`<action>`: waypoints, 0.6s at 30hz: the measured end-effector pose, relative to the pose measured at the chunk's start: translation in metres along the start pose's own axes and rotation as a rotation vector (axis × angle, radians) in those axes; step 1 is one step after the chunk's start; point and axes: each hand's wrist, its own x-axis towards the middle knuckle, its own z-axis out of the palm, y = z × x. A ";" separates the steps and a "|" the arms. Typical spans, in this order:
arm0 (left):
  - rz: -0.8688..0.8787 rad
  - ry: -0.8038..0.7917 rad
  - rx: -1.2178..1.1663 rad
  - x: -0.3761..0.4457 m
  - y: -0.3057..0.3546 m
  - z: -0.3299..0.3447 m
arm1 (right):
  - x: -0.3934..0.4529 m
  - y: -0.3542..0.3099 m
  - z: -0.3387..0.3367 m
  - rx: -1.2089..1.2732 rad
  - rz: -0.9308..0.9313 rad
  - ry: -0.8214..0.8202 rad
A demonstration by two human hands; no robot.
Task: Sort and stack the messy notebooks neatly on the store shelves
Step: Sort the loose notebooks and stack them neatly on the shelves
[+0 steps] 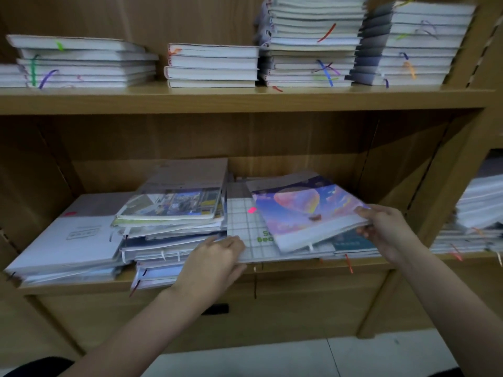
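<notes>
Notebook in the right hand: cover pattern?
Purple-pink sky with a hot-air balloon, head view.

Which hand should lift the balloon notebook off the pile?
Probably the right hand: it already pinches the balloon notebook at its right edge. The left hand grips the grid notebook beneath it.

Grid notebook [241, 227] half-covered; top-shelf stacks [315, 36] blurred, cut off above

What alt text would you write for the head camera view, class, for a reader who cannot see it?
A person's right hand holds a tilted purple balloon-cover notebook by its edge over a messy pile on the lower wooden shelf, while the left hand grips the grid-cover notebook beneath. Neater white stacks fill the shelf above.
</notes>
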 end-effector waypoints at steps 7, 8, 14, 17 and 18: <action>0.024 -0.162 0.042 0.028 0.023 -0.006 | -0.007 -0.016 -0.049 0.500 0.010 0.096; 0.044 -0.120 0.030 0.033 0.024 -0.007 | -0.006 -0.016 -0.053 0.542 -0.005 0.091; -0.109 -0.028 0.032 0.080 0.017 -0.007 | 0.000 -0.012 -0.062 0.607 -0.074 0.129; -0.142 0.035 -0.016 0.101 0.014 -0.005 | 0.000 -0.010 -0.059 0.560 -0.074 0.122; -0.152 0.029 -0.025 0.104 0.013 -0.003 | 0.002 -0.008 -0.059 0.557 -0.068 0.118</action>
